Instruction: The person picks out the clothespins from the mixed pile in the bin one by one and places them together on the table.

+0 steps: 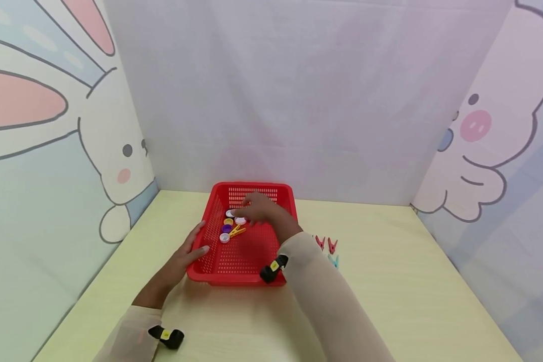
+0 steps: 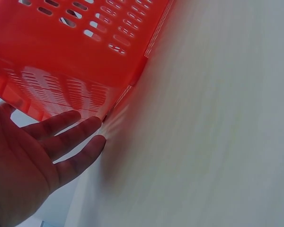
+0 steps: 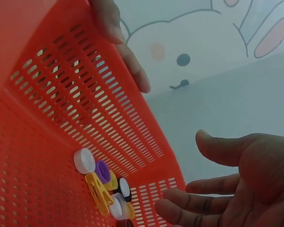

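Note:
A red plastic basket (image 1: 235, 279) with slotted walls stands on the table. My left hand (image 1: 181, 261) holds its left rim, thumb over the inner side and the other fingers spread along the outer wall (image 2: 61, 90). Over the inside of the basket is my right hand (image 1: 258, 208), fingers loosely extended and nothing between them. Below and beside it lie small round caps: a white one (image 3: 84, 161), a purple one (image 3: 102, 171), a yellow one (image 1: 228, 221) and a black-and-white one (image 3: 124, 188). A yellow clothespin (image 1: 237, 232) lies against these caps.
Right of the basket, red clothespins (image 1: 332, 245) and a light blue clothespin (image 1: 333, 261) lie on the pale table (image 1: 389, 281), partly behind my right sleeve (image 1: 330, 296). A grey-white curtain (image 1: 271, 100) hangs behind the table, with cartoon-printed walls on both sides.

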{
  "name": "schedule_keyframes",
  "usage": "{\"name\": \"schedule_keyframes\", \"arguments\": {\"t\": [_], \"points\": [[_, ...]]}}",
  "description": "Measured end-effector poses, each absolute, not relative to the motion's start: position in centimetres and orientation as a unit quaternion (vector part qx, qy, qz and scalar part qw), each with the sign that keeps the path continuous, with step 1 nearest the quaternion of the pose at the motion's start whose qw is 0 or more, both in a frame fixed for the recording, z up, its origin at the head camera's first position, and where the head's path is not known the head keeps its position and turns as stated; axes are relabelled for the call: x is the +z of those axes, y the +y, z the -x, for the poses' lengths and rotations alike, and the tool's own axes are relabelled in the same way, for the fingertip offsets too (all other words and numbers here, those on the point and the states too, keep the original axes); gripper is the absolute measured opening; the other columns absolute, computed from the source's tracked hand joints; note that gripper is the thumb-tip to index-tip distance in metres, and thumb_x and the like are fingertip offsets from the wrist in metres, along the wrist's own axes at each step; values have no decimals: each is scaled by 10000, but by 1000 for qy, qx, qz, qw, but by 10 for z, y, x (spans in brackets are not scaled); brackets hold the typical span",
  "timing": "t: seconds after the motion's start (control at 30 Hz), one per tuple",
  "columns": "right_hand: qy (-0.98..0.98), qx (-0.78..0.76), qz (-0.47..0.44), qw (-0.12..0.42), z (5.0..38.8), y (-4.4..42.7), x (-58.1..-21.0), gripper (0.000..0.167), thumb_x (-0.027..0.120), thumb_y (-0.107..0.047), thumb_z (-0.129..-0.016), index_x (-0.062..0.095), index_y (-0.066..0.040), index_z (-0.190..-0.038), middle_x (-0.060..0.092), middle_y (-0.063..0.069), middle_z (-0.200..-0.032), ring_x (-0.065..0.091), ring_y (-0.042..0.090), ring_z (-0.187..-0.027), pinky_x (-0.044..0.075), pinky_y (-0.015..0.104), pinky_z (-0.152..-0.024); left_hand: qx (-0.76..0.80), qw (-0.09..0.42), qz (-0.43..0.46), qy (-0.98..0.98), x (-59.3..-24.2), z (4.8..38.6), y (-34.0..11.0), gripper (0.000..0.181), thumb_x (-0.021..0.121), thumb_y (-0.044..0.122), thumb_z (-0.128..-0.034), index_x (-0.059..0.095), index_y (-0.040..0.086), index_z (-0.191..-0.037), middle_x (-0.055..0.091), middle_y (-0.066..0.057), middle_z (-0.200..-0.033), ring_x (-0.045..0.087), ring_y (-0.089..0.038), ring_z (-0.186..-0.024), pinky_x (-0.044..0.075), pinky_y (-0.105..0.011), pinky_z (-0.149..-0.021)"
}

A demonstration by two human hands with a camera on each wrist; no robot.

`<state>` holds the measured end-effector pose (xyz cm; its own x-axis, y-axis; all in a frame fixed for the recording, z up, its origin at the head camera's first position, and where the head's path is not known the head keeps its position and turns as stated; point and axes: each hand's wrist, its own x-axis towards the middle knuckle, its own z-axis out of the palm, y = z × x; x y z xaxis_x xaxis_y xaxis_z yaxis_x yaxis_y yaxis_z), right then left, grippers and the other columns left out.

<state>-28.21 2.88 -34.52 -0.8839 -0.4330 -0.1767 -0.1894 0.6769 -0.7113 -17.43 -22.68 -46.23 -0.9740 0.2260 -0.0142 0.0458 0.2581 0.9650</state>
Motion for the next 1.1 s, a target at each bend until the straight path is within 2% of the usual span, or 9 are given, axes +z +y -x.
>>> {"name": "schedule_keyframes", "arguments": {"t": [0.1,0.17,0.23,0.37,0.53,0.73,1.0,1.1], "points": [[897,-358,182,183,287,27,-349,420,885,-396,-914,710,-130,-1188,769,124,-1161,777,304,-953,681,447,-910,603,77,-85,789,-461,174,-228,934,642,283,-1060,33,356,-1764,296,-226,-1737,550,-487,-1451,669,-426,-980],[895,-353,190,196,290,28,-352,406,852,-404,-945,720,-121,-1204,769,163,-1217,784,313,-974,676,437,-899,604,78,-85,788,-461,174,-227,939,646,280,-1058,33,352,-1764,301,-230,-1733,553,-490,-1449,670,-427,-977],[891,-351,196,211,293,29,-354,436,808,-403,-984,711,-107,-1289,754,199,-1277,786,323,-997,669,438,-901,604,78,-85,788,-461,174,-227,942,650,277,-1056,33,350,-1764,307,-230,-1730,554,-492,-1447,671,-428,-975],[883,-351,204,236,297,31,-359,555,786,-374,-1005,650,-93,-1464,724,169,-1305,774,333,-1074,657,466,-954,603,75,-87,789,-461,174,-227,940,649,274,-1057,34,347,-1765,305,-232,-1730,549,-500,-1449,670,-435,-977],[879,-345,201,260,299,32,-367,687,856,-310,-951,588,-122,-1554,693,86,-1288,739,347,-1157,656,457,-974,603,73,-89,789,-461,174,-226,934,645,272,-1059,39,344,-1765,298,-237,-1732,541,-507,-1453,670,-438,-977],[866,-368,184,283,302,34,-374,778,885,-233,-919,534,-144,-1608,658,111,-1366,710,369,-1196,622,531,-1065,598,69,-90,794,-462,173,-226,943,651,281,-1057,33,349,-1765,300,-230,-1731,542,-495,-1451,667,-441,-985],[853,-367,176,326,308,39,-379,774,868,-217,-928,524,-190,-1621,658,100,-1368,663,312,-1208,608,525,-1088,596,66,-93,795,-461,172,-225,957,658,279,-1057,20,357,-1765,287,-217,-1743,511,-501,-1478,663,-435,-993],[845,-372,158,350,310,41,-380,773,892,-197,-899,558,-214,-1596,662,86,-1375,647,306,-1238,611,517,-1090,597,67,-90,794,-461,171,-225,953,654,282,-1058,19,353,-1765,286,-218,-1743,509,-503,-1479,664,-435,-991]]}}
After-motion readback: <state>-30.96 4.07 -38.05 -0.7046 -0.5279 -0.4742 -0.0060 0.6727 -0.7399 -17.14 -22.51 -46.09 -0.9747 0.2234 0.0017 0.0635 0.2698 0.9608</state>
